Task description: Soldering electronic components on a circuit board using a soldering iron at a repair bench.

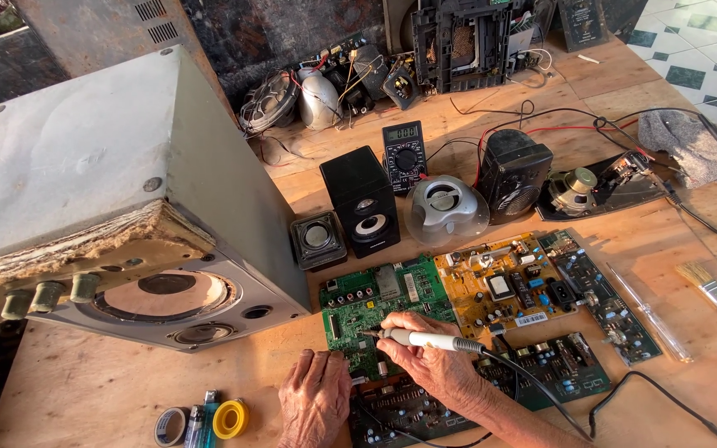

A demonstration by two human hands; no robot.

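Green board [373, 311] lies flat on the bench, just left of the yellow board [504, 286]. My right hand [433, 357] grips the iron [421, 338], tip on the green board. My left hand [315, 404] rests flat, fingers on the board's lower edge, holding nothing. Risks as I judge them: tip slipping and bridging nearby joints; the cord [558, 406] dragging the wrist; my left fingers sitting near the hot tip

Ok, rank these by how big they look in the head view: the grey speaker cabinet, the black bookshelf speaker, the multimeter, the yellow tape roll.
1. Grey speaker cabinet, largest by far, though it sits nearest the camera.
2. Black bookshelf speaker.
3. Multimeter.
4. Yellow tape roll, smallest.
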